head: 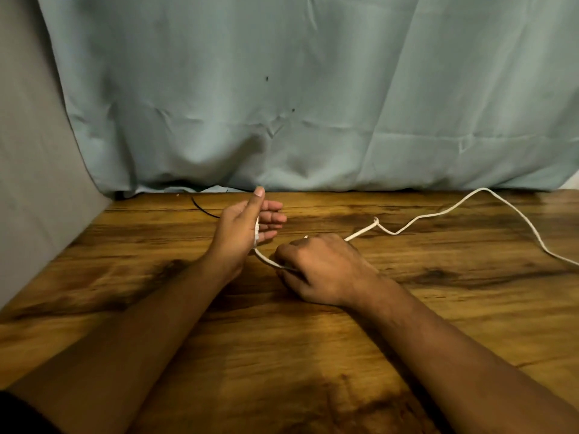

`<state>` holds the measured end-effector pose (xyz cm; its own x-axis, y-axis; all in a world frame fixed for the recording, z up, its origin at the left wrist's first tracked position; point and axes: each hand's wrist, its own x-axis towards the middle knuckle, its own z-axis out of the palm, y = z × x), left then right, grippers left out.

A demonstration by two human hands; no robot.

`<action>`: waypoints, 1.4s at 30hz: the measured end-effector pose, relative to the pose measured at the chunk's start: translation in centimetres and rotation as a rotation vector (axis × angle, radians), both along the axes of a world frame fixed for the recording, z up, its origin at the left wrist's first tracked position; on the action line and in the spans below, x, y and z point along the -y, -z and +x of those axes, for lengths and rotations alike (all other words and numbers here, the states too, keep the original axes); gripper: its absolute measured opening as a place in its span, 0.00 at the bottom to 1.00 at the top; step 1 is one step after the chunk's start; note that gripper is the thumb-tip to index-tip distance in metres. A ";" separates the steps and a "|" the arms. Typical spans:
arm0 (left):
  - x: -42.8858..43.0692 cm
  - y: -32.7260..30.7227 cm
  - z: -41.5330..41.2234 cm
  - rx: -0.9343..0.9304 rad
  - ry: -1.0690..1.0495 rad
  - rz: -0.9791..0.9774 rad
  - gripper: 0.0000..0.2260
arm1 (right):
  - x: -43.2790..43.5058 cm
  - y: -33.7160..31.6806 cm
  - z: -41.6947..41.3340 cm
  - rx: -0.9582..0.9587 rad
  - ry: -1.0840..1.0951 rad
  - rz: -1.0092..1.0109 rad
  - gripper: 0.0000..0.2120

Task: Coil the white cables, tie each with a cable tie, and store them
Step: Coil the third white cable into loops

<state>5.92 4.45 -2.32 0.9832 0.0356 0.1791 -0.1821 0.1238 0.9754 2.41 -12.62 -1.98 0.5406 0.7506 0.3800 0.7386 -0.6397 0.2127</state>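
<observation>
Item: one white cable [419, 217], round and thin, lying on the wooden bench [282, 355]. The near end was wound in a few turns round the left hand [241, 228], whose fingers [272, 217] were held straight and the thumb upright, serving as a former. From there a short span ran to the right hand [322, 267], whose fingers were curled round the cable low over the bench. Past that hand was a small kink or knot, then a loose loop trailing off the right edge. Handling, as judged: light, limp, smooth-jacketed, and likely to slip and spring out of its coil. It was best taken close to the coil and fed under light tension, with the kink eased out first. Also present: a thin black strand [202, 208], possibly a cable tie, at the far edge, and a pale green cloth [313, 104] behind.
</observation>
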 end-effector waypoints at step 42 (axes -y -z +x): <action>0.7 -1.0 -1.0 -0.189 0.669 -0.560 0.13 | 2.5 0.9 1.9 -0.170 0.324 0.283 0.20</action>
